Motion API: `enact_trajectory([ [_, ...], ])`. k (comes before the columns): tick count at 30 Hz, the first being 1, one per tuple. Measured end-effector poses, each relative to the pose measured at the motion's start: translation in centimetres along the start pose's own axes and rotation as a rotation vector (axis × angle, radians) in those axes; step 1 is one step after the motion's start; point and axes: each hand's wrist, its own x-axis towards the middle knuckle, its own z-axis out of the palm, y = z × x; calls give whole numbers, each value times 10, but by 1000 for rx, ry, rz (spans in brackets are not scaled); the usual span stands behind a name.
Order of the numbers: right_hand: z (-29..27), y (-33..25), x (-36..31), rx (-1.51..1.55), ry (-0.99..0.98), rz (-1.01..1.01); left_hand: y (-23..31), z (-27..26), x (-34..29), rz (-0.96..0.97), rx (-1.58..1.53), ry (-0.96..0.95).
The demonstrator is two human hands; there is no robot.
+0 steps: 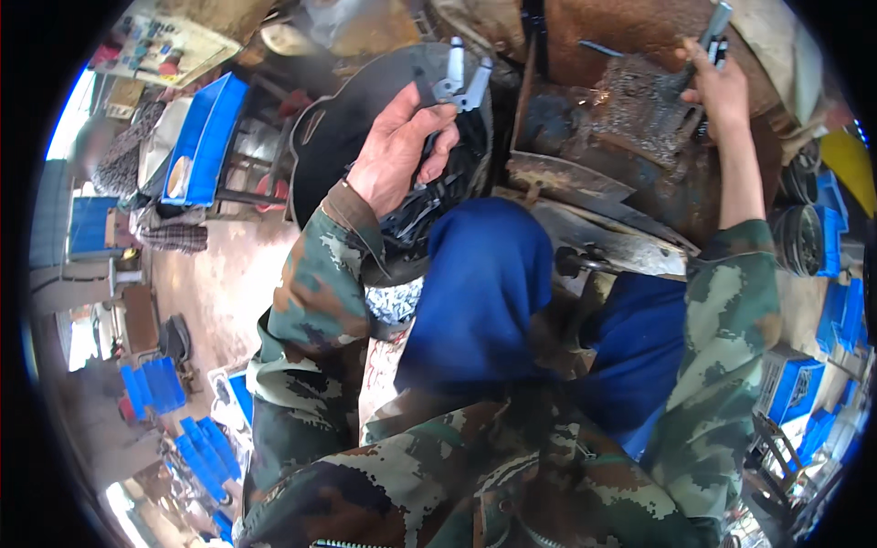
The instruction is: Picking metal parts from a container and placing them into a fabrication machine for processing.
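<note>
My left hand [397, 146] is raised over a black tub, its fingers closed around a small metal part [463, 87]. Two silver arms spread from a round joint on that part, and a dark tip shows beside my finger. On the far right, my right hand [722, 91] grips a slim silver-grey metal piece [716, 26] that points up and away; its lower portion is hidden by my fingers. Below and left of this hand lies a rough heap of metal bits [639, 105] on a rusty bench [571, 27].
The black tub [320, 151] holds several dark metal parts [425, 219]. A worn metal plate [566, 178] edges the bench near my knees. Blue bins [206, 137] stand on the left, with more blue trays [795, 388] at right. Small silver pieces [395, 301] lie below the tub.
</note>
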Motion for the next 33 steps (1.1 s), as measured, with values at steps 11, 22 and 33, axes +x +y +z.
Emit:
enact_trajectory([
  [11,2,-2,-4,13,44,-39,31,152,71,-4,-211,-409],
  [22,2,-6,-4,33,15,-60,-19,178,119,-35,-285,-323],
  [33,-4,4,3,-6,-2,7,-22,184,117,242,-101,-197],
])
